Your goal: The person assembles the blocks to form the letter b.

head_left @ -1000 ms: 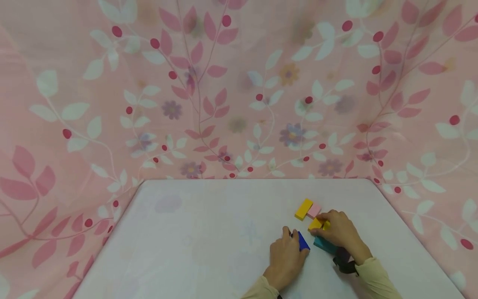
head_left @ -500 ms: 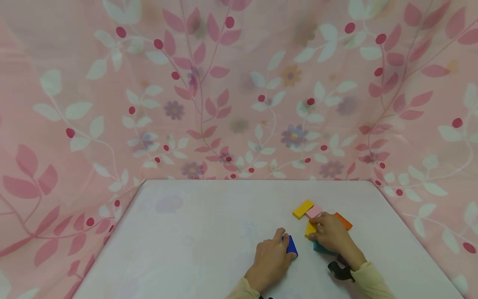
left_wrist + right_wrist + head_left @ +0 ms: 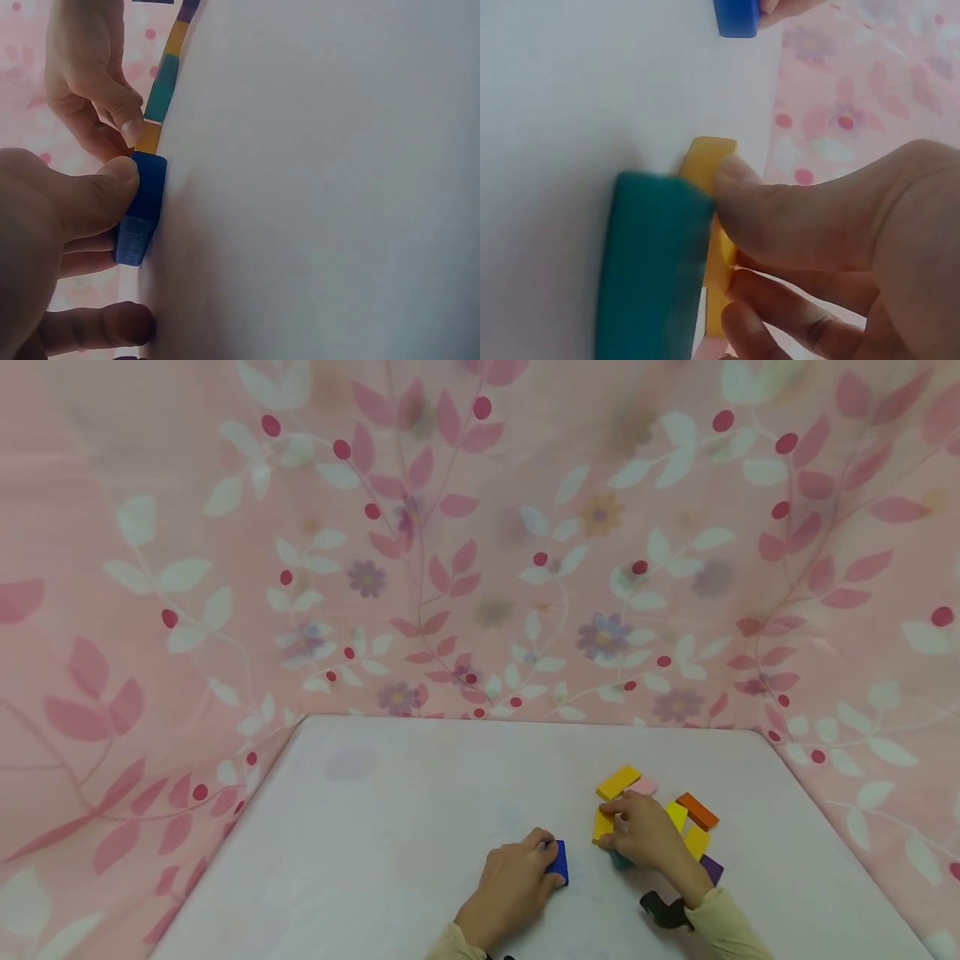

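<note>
My left hand (image 3: pixel 510 889) pinches a blue block (image 3: pixel 559 865) on the white table; the left wrist view shows the thumb pressed to one face of the blue block (image 3: pixel 148 187). To its right, my right hand (image 3: pixel 654 835) grips a yellow block (image 3: pixel 602 827) between thumb and fingers. A teal block (image 3: pixel 621 860) lies just below that hand, partly covered by it. In the right wrist view this teal block (image 3: pixel 652 262) stands large in front of the gripped yellow block (image 3: pixel 709 161). A gap of bare table separates the blue block from the gripped yellow one.
Behind the right hand lie another yellow block (image 3: pixel 618 782) and a pink block (image 3: pixel 642 787). An orange block (image 3: pixel 698 811), two more yellow blocks (image 3: pixel 697 842) and a purple block (image 3: pixel 711 869) lie to its right. A floral curtain (image 3: pixel 465 568) hangs beyond the table.
My left hand has slid left with the blue block. My right hand has moved left with a yellow block, uncovering the orange, purple and other yellow blocks. The head view has turned slightly.
</note>
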Demonstrator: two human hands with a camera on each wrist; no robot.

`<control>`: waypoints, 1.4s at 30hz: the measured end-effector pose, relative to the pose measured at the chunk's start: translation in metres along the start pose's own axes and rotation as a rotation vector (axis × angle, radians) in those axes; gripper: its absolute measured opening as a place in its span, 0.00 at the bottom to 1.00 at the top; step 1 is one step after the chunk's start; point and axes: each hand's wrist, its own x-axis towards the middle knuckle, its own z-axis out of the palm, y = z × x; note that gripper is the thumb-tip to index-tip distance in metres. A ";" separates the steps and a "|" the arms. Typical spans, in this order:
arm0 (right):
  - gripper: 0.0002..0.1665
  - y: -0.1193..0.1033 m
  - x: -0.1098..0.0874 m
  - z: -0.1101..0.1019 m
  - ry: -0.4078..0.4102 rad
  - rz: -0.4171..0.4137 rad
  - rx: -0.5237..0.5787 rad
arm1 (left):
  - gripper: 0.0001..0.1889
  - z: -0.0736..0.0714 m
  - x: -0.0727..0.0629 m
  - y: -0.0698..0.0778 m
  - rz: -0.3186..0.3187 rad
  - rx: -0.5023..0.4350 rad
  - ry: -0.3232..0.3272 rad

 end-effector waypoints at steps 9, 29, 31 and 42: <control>0.25 -0.020 0.013 0.013 0.012 -0.031 0.011 | 0.21 -0.004 -0.020 -0.015 -0.061 -0.075 0.020; 0.26 -0.066 0.042 0.062 0.001 -0.239 0.283 | 0.22 -0.017 -0.043 -0.045 -0.202 -0.189 0.129; 0.26 -0.071 0.041 0.064 -0.018 -0.248 0.293 | 0.22 -0.017 -0.045 -0.045 -0.215 -0.191 0.153; 0.25 -0.069 0.049 0.073 -0.011 -0.119 0.345 | 0.21 -0.020 -0.047 -0.055 -0.184 -0.225 0.144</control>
